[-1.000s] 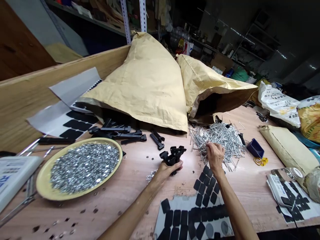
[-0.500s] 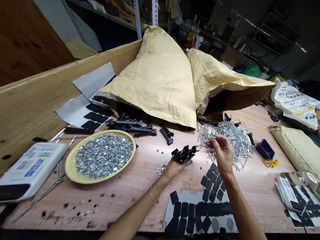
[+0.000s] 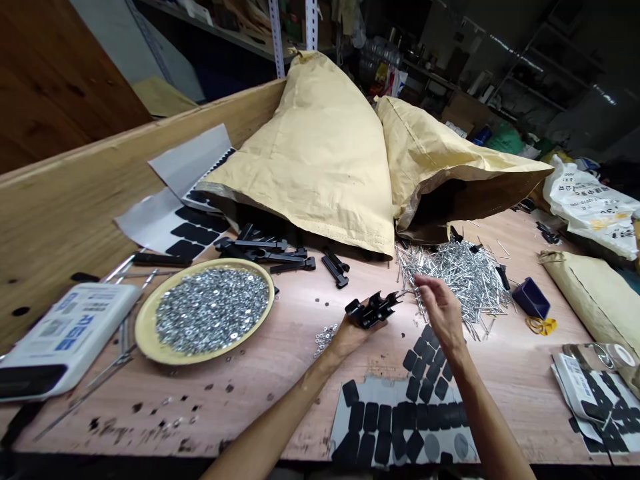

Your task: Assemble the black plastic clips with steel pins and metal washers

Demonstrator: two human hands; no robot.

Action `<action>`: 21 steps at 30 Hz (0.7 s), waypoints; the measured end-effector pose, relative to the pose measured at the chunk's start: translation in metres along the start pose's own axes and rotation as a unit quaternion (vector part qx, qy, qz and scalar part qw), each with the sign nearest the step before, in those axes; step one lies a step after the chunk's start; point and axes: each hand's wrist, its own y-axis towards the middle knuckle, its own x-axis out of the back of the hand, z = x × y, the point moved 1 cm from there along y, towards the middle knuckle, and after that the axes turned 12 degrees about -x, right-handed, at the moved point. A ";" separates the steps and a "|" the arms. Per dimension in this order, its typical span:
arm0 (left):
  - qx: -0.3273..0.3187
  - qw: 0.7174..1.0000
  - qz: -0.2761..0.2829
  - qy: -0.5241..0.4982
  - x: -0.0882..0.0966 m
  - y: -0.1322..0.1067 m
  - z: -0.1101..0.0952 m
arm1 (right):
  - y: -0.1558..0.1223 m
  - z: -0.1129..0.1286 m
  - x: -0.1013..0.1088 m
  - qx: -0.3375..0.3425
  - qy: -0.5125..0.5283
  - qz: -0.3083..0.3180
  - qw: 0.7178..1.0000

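My left hand (image 3: 350,339) is closed around black plastic clip pieces (image 3: 373,311), held above the table with their curved jaws upward. A thin metal pin (image 3: 408,291) sticks out from the right end of these pieces. The fingertips of my right hand (image 3: 444,312) are at the pin's outer end, thumb and forefinger close together; the exact contact is hard to make out. Behind that hand spreads a heap of similar metal pins (image 3: 465,273). Small metal rings (image 3: 325,340) lie loose beside my left wrist.
A yellow dish (image 3: 141,333) of small metal rings stands left, near a white scale (image 3: 75,327). Black plastic parts (image 3: 270,252) lie before large paper sacks (image 3: 320,147). Black pads (image 3: 385,420) cover a sheet in front. A dark blue scoop-like container (image 3: 531,299) sits right.
My right hand has shifted slightly left and its fingers are straighter. Less of the pin shows outside the black clip pieces. My left hand stays almost in place.
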 end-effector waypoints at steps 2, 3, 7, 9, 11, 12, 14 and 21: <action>0.011 1.000 -0.014 -0.016 0.001 -0.002 0.000 | 0.014 -0.010 0.001 -0.015 -0.091 -0.025 0.995; 0.008 0.999 -0.020 -0.024 0.002 -0.002 -0.001 | 0.020 -0.016 -0.002 -0.031 -0.145 -0.025 0.989; -0.029 0.999 -0.039 -0.010 0.004 -0.004 0.000 | 0.034 -0.038 -0.030 -0.076 -0.364 0.002 0.928; -0.048 0.998 -0.029 0.016 0.005 -0.003 0.002 | 0.033 -0.045 -0.044 -0.060 -0.428 -0.024 0.901; -0.072 0.996 -0.019 0.046 0.006 -0.002 0.005 | 0.032 -0.048 -0.053 -0.042 -0.463 -0.043 0.884; -0.081 0.995 -0.017 0.062 0.006 -0.001 0.006 | 0.032 -0.048 -0.054 -0.038 -0.475 -0.043 0.878; -0.092 0.991 -0.012 0.094 0.006 0.002 0.009 | 0.032 -0.046 -0.052 -0.053 -0.497 -0.038 0.865; -0.157 0.980 0.018 0.117 0.006 0.010 0.030 | 0.012 -0.004 -0.003 0.079 -0.358 -0.079 0.927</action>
